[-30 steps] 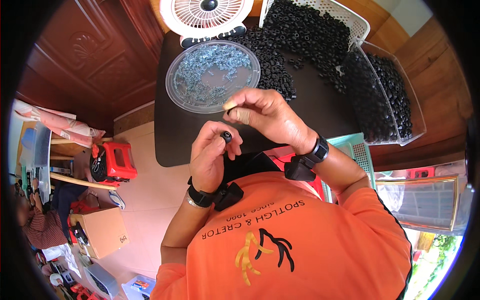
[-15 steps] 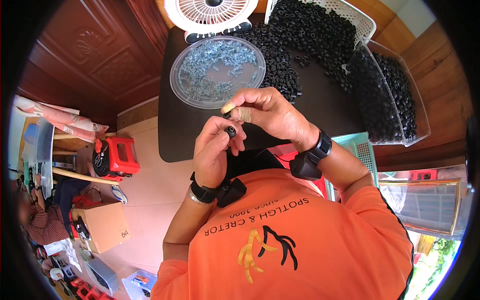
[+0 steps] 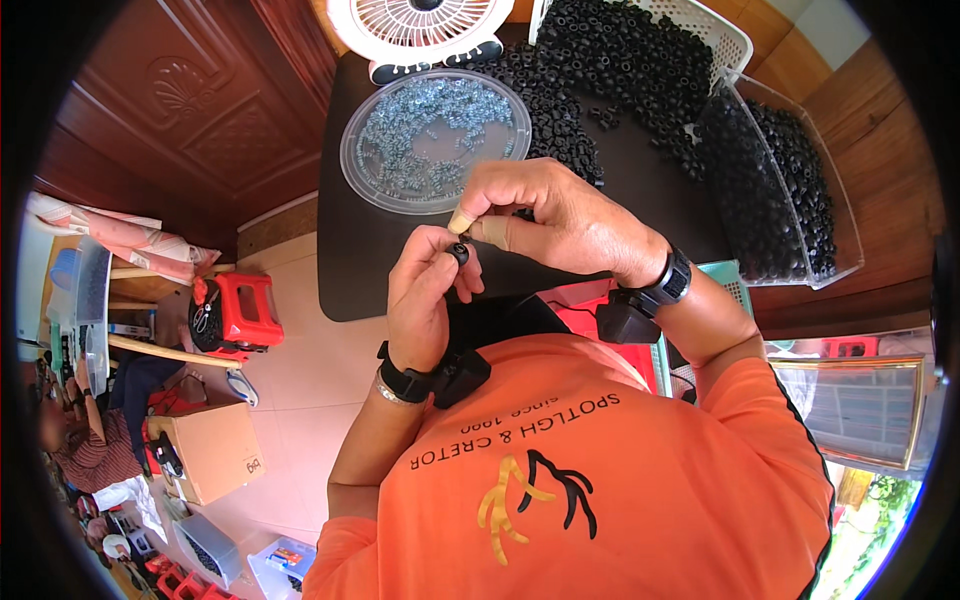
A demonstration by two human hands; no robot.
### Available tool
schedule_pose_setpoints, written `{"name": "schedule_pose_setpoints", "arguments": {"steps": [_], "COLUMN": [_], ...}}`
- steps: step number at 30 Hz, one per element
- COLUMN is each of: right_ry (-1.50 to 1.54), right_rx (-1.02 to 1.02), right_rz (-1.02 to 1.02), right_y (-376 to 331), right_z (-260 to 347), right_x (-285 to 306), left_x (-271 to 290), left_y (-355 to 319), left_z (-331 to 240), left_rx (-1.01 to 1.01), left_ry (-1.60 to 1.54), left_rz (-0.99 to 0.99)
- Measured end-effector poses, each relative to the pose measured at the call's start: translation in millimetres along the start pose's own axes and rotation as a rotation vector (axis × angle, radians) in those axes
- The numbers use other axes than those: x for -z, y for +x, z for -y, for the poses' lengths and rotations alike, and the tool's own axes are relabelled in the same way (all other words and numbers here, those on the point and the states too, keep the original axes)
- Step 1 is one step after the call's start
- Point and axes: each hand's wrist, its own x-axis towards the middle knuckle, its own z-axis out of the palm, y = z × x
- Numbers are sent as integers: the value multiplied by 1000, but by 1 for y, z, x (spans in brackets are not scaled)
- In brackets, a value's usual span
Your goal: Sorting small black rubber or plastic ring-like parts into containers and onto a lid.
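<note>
- Left hand (image 3: 425, 300) pinches a small black ring (image 3: 459, 252) in its fingertips, above the counter (image 3: 350, 260) edge.
- Right hand (image 3: 560, 220) has its grip closed at the ring from above; what it pinches is too small to tell.
- A clear dish (image 3: 436, 140) of screws lies just beyond the hands.
- Black rings fill the white basket (image 3: 720, 35) and clear tray (image 3: 790, 190).

One round clear tray (image 3: 352, 170) of screws and one white fan (image 3: 420, 25) are present. Two baskets hold black parts: one white basket (image 3: 728, 35), one clear basket (image 3: 835, 225).
</note>
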Motion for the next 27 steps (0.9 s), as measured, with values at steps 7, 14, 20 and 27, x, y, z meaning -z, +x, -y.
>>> {"name": "schedule_pose_setpoints", "arguments": {"steps": [7,14,20,27], "right_ry": [-19,-79,-58,272], "right_rx": [-44,-17,-159,-158], "right_rz": [30,57,44,-137], "right_y": [-2,-2,-3,-9], "right_z": [4,3,4,-13], "right_x": [1,0,-1,-18], "left_x": [-2,-1,-6,-13], "left_y": [-1,-2,-2,1], "left_z": [-2,-1,-5,-3], "left_rx": [5,38,68,90], "left_ry": [80,153,197,-10], "left_rz": [1,-4,-32,-127]}}
